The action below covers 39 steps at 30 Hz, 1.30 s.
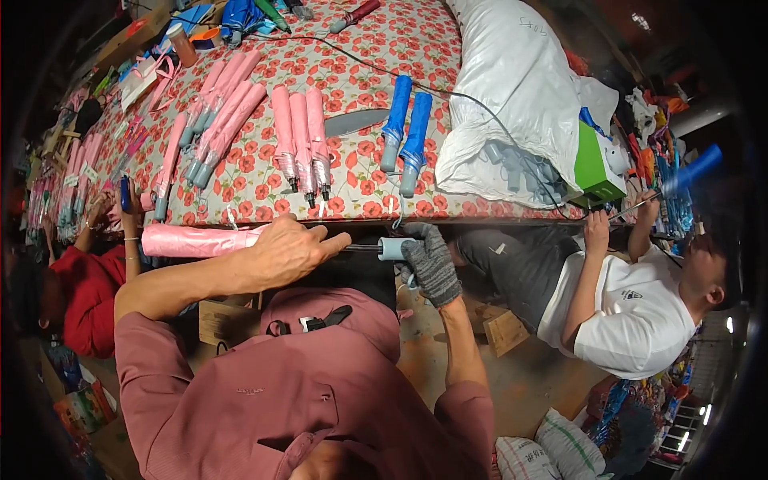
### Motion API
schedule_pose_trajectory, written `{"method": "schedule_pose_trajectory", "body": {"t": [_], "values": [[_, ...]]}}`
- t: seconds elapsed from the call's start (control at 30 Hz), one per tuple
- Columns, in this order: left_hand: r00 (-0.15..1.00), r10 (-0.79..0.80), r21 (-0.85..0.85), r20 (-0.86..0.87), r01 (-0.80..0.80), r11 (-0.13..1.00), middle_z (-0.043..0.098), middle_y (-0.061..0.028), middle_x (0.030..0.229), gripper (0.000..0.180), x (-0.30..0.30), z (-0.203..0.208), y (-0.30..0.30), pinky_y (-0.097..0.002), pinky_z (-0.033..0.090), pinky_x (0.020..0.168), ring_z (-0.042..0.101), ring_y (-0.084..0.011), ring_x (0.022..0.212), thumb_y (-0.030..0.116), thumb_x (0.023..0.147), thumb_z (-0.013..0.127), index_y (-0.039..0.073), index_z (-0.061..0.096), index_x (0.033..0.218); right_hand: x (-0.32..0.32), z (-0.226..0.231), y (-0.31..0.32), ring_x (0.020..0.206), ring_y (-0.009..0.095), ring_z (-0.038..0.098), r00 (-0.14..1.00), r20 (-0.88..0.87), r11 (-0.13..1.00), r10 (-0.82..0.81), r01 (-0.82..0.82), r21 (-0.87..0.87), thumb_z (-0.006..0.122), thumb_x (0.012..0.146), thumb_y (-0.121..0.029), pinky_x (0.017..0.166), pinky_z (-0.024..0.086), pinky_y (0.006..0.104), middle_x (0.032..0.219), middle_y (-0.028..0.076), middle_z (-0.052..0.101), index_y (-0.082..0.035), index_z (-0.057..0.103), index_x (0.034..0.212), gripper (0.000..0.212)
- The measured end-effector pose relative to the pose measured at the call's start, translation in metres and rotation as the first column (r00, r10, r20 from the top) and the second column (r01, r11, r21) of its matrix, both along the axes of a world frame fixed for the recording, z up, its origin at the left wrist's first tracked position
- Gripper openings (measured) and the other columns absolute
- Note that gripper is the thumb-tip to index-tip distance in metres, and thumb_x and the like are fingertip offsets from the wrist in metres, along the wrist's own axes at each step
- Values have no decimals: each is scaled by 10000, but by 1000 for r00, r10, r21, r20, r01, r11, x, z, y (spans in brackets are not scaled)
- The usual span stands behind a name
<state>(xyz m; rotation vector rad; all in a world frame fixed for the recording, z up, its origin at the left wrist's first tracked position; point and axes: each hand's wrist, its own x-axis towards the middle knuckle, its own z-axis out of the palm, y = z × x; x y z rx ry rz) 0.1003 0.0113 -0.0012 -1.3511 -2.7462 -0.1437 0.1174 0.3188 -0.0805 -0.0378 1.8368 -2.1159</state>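
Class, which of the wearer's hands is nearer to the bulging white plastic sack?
Right: the grey gloved right hand is in front of the sack, slightly left; the bare left hand is farther left.

One umbrella [196, 241] sits in front of the table [352, 180], a bunch of others [302, 132] lie on it, left of a sack [512, 72] with handles [518, 174] in its mouth, box [594, 164] just right of that.

Has a broad table [352, 184] spread with red-flowered cloth [260, 164], with a stained, grey-brown floor [424, 352] below. Glows with narrow white lights [707, 414] at lower right, looks dim at upper right.
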Motion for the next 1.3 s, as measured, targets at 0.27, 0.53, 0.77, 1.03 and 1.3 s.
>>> {"method": "schedule_pose_trajectory", "body": {"t": [0.27,0.53,0.77,1.03,1.3], "values": [[997,20,-60,-72,-24,998,580,-85,754,199,-7,6,2,-427,432,482,551,-288,511,169,964,550,99,577,1148,-15,1,4,596,132,622,982,181,999,44,-49,23,586,991,-164,507,492,236,910,149,673,2,602,1167,243],[1000,10,11,19,-10,1000,608,-62,790,286,-12,-7,-5,-380,424,495,563,-256,540,225,970,613,121,606,1236,-21,3,1,509,123,581,963,269,996,28,-48,68,595,999,-195,435,438,236,794,89,666,3,609,1234,308],[987,41,37,154,-47,998,636,-86,794,230,-7,-18,-7,-434,449,509,596,-290,554,251,993,594,125,612,1184,-13,12,-16,471,122,550,1000,19,990,6,-9,141,556,1029,-240,438,441,243,827,101,666,9,631,1205,314],[820,-8,159,573,-102,982,712,-101,875,261,-8,-15,-17,-433,493,592,645,-324,635,222,1004,591,137,632,1247,1,10,-22,770,213,677,958,-209,886,198,-84,456,613,1003,-234,634,535,325,1023,122,689,-14,648,1232,320],[766,-92,194,637,-44,980,723,-101,887,297,6,-29,-23,-458,492,645,658,-347,703,209,1015,561,149,634,1296,31,-1,-36,816,334,660,831,-477,650,285,198,734,686,879,-264,750,536,413,976,152,698,-11,678,1140,364]]}}
